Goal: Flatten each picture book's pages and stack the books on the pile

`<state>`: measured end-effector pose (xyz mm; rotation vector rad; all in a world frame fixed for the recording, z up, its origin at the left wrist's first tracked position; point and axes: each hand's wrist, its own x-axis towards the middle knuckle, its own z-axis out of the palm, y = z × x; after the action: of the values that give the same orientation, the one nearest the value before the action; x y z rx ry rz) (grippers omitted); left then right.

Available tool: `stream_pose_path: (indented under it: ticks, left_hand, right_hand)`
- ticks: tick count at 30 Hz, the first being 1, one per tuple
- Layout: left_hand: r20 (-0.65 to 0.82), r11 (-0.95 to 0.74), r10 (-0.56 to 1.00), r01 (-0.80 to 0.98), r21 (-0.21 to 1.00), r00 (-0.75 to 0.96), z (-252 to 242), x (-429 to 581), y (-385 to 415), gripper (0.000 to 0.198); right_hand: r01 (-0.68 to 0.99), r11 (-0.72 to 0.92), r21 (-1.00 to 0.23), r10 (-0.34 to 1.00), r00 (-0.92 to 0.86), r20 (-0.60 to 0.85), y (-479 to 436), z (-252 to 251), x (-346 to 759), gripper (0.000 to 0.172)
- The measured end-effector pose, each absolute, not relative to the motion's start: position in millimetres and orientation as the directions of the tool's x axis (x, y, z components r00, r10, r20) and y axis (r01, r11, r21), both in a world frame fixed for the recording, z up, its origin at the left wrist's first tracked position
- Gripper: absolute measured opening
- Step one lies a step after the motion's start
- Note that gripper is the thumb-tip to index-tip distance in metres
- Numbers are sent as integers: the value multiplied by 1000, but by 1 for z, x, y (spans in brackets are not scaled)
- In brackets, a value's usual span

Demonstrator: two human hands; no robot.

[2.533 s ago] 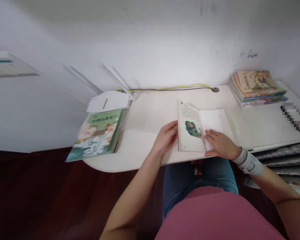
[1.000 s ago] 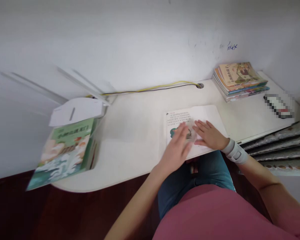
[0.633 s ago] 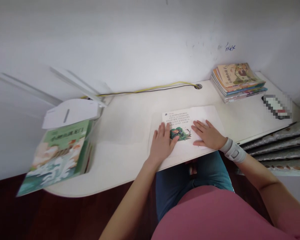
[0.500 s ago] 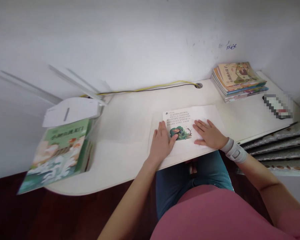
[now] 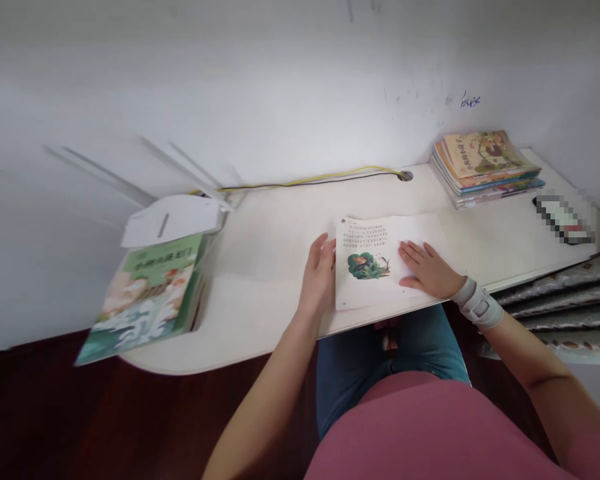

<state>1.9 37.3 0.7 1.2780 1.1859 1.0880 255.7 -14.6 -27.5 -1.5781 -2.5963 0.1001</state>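
An open picture book [image 5: 385, 261] lies flat on the white desk [image 5: 265, 313], showing lines of printed text above a green illustration on its left page. My left hand [image 5: 319, 277] stands at the book's left edge, its fingers against the edge and gripping nothing. My right hand [image 5: 425, 269] rests flat on the pale right page, fingers spread. A grey wrist brace [image 5: 477, 305] wraps my right wrist. Neither hand covers the illustration.
A thick green book [image 5: 150, 301] stands tilted at the desk's left end, below a white paper sheet [image 5: 173, 220]. A stack of picture books [image 5: 485, 170] and a pixelated phone [image 5: 564, 217] sit at the right. A yellow and black cable [image 5: 320, 177] runs along the wall.
The book has been opened flat and turned to lie across the desk. My left hand has slid left off the illustration to the book's edge. The view has shifted slightly.
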Motion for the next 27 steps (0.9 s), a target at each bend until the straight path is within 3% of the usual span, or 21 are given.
stream_pose_path:
  ticks: [3,6,8,11,14,16,18,21,24,27]
  left_hand:
    - [-72,97,988,-185,978,139,34,15,35,70]
    - [7,73,950,-243,967,311,59,41,33,68]
    - [57,11,891,-146,989,450,62,61,31,65]
    - [130,-268,824,178,947,551,48,81,24,56]
    - [223,-497,816,451,742,533,29,79,13,45]
    - [294,-555,820,559,615,491,22,70,6,41]
    - [345,-538,843,625,566,413,19,58,2,42]
    - [278,-365,930,555,747,239,14,43,3,60]
    - [88,-105,993,253,962,78,6,33,9,72]
    - [10,-10,1000,-3,1000,17,2,30,16,67]
  right_hand:
    - [844,437,-311,898,-427,105,-11,-24,262,69]
    - [686,330,-648,943,-266,199,-6,-15,278,67]
    - [517,231,-825,973,-99,210,-5,-9,294,67]
    - [364,131,-922,981,88,174,-5,-6,326,66]
    - [515,93,-852,961,179,213,-10,-13,353,59]
    - [685,94,-722,937,184,297,-16,-19,359,60]
    - [801,146,-580,929,90,358,-23,-24,352,59]
    - [886,245,-393,935,-109,337,-32,-28,325,55]
    - [947,211,-244,951,-140,277,-35,-33,300,56]
    - [963,181,-201,962,-130,241,-36,-38,288,53]
